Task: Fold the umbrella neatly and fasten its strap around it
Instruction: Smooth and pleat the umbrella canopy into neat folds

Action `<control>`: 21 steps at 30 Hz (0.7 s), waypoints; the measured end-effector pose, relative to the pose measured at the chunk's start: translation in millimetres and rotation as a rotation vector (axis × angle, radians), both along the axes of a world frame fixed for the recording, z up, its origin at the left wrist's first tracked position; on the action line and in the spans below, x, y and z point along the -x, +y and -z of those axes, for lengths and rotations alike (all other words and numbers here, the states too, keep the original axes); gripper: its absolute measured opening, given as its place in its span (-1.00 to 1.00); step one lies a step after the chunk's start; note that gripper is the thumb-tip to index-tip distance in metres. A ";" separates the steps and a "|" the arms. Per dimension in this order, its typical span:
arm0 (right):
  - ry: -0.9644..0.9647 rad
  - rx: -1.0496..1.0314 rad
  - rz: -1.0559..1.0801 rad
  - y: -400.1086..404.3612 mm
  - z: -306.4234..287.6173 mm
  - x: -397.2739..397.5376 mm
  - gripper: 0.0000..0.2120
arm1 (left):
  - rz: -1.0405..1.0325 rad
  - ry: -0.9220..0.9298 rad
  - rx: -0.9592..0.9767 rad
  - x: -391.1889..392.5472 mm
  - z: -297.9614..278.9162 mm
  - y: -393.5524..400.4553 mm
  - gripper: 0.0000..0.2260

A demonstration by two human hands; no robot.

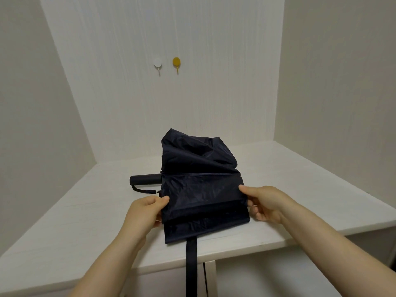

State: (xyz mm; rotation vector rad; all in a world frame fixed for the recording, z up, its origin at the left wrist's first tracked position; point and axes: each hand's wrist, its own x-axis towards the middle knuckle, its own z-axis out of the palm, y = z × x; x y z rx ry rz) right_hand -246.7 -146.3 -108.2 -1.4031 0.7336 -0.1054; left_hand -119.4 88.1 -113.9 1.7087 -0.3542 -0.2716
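A collapsed dark navy umbrella [201, 189] lies on the white table [75, 221], its black handle [145, 180] pointing left with a short wrist loop under it. The canopy fabric is loose; a flap stands up at the back. My left hand [145, 211] pinches the fabric's left edge. My right hand [263, 203] pinches the right edge. Between them a flat panel of cloth is spread. The black strap [191, 266] hangs from the near edge of the fabric, down over the table's front.
White walls enclose the table on three sides. Two adhesive hooks, one white [158, 63] and one yellow [176, 62], stick to the back wall. The table's front edge runs just under the umbrella, with cabinet fronts [235, 279] below.
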 end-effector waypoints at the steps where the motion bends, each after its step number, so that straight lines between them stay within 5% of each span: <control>1: 0.021 0.003 -0.024 0.4 -0.8 0.9 -0.69 | 0.009 0.018 0.023 1.0 0.1 1.3 -0.71; 13: -0.095 -0.062 0.044 2.9 2.7 8.3 -0.88 | 0.068 -0.044 0.263 12.3 -0.7 11.0 -0.67; 21: -0.322 -0.204 0.186 9.4 5.9 6.3 -0.90 | 0.067 -0.147 0.224 11.7 7.1 21.1 -0.73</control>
